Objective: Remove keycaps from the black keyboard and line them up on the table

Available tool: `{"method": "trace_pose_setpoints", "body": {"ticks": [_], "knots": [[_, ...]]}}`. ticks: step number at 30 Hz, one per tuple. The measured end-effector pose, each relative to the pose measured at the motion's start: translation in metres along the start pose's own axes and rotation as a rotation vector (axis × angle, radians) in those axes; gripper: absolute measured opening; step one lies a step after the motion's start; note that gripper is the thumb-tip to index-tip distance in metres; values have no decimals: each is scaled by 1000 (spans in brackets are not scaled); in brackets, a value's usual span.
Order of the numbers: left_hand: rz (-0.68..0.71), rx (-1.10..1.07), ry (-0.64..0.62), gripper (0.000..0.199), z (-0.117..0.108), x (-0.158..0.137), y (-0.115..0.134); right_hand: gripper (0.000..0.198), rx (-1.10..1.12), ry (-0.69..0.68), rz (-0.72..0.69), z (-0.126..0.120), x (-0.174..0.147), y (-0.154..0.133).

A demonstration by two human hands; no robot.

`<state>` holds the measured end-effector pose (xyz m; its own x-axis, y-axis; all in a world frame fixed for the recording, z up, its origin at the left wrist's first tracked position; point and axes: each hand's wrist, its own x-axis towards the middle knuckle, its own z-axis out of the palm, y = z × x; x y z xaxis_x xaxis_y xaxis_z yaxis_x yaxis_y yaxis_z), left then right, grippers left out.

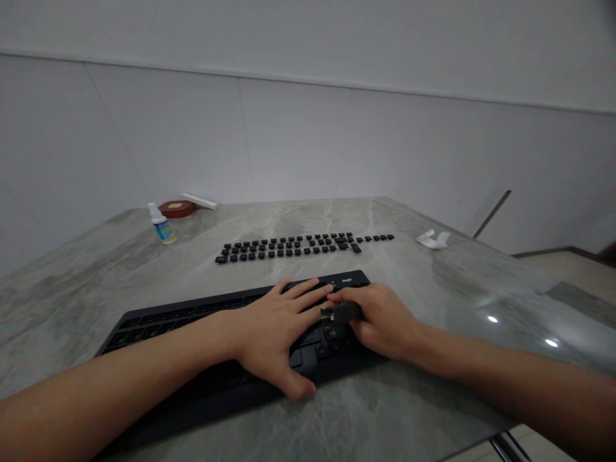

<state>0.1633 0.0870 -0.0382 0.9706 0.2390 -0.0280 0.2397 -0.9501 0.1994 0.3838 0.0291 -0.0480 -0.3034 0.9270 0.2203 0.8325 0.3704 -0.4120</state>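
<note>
A black keyboard [192, 307] lies at a slant along the near part of the table, with bare key places showing at its right end. My left hand [276, 324] rests flat on it, fingers spread toward the upper right, hiding its middle. At the keyboard's right end, my right hand [385, 317] is closed round a small black tool with a metal tip [344, 313]. The tip points left, close to my left fingers. Whether it touches a key is hard to see. Beyond the keyboard, several loose black keycaps [272, 253] stand in rows.
The grey marble-patterned table [414, 295] reaches back to a pale wall. On the far left are a spray bottle [162, 224], a reddish-brown box [176, 208] and a white strip [199, 201]. A crumpled white tissue [433, 239] lies at the right.
</note>
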Motion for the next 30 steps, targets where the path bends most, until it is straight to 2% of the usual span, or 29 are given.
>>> {"method": "trace_pose_setpoints", "body": {"ticks": [11, 30], "knots": [[-2, -18, -40, 117, -2, 1, 1, 27, -50, 94, -34, 9, 0, 3], [20, -35, 3, 113, 0, -2, 2, 29, 37, 126, -32, 10, 1, 5]]}}
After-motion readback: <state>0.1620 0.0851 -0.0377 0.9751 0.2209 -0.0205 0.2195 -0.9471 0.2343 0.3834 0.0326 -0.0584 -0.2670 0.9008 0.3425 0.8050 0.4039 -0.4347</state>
